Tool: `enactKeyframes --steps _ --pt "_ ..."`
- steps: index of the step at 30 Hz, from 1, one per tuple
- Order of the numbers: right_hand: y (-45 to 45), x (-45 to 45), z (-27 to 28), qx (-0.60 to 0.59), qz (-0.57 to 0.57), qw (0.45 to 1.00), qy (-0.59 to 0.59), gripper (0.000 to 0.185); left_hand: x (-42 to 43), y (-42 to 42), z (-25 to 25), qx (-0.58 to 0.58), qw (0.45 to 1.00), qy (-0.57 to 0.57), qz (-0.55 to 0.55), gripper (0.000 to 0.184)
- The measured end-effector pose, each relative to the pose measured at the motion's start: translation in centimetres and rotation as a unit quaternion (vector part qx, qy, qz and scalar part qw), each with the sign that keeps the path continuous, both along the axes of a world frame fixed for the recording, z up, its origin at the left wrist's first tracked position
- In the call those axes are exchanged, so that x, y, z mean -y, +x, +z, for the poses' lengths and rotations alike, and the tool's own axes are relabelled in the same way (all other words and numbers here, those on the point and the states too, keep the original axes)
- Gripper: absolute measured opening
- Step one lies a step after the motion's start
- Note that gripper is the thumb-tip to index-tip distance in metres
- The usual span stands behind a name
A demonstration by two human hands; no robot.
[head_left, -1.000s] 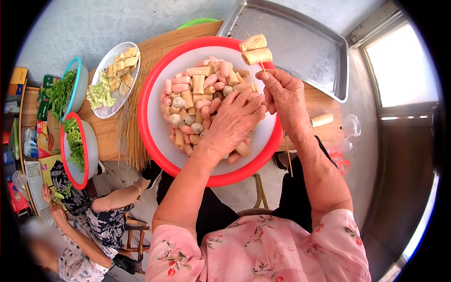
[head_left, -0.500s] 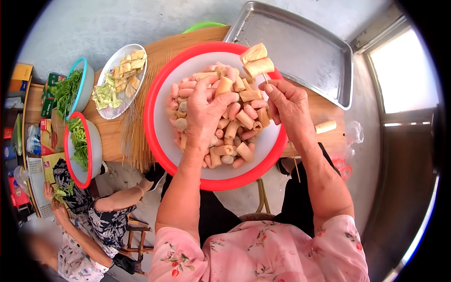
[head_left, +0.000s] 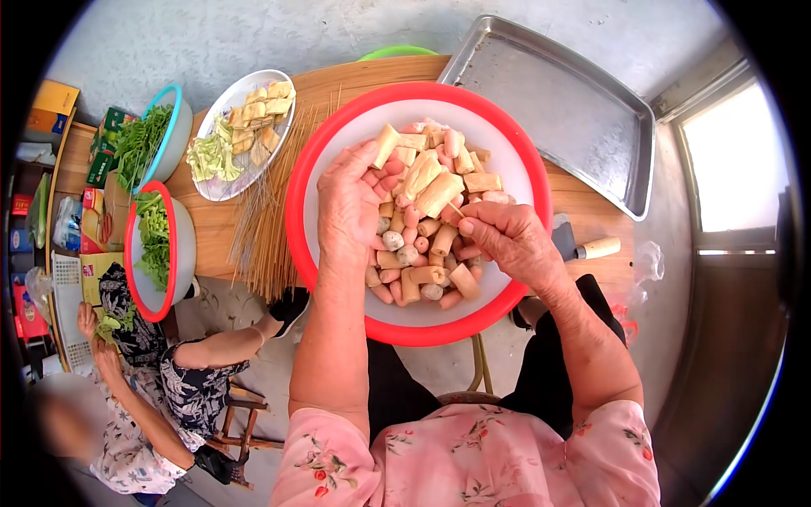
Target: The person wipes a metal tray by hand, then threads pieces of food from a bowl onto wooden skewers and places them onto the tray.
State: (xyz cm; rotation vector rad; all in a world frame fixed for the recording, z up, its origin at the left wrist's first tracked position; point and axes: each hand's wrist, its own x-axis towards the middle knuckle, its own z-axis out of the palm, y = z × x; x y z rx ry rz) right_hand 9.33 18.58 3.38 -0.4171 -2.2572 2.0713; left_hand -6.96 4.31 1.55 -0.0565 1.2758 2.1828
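Fingers [head_left: 478, 228] of your right hand [head_left: 515, 247] pinch a skewer [head_left: 457, 209] bearing two tan rolls [head_left: 439, 195]. Your left hand [head_left: 346, 209] grasps another roll [head_left: 386, 146] above the red-rimmed basin [head_left: 422, 335].

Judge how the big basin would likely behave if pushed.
The basin is probably heavy, given its heaped food. Its round balls might roll. Its near side appears to overhang the tabletop, so tipping seems possible.

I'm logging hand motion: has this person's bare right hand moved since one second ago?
Yes: judged against the grey rectangular metal tray, the bare right hand has moved lower in the view and slightly left.
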Motion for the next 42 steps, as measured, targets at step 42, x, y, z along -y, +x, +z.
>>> enactKeyframes --steps 42 --pt "-1.1 0.6 -0.6 -0.027 -0.034 0.993 0.114 0.013 -0.9 1.7 1.2 -0.004 0.998 -0.054 -0.041 0.017"
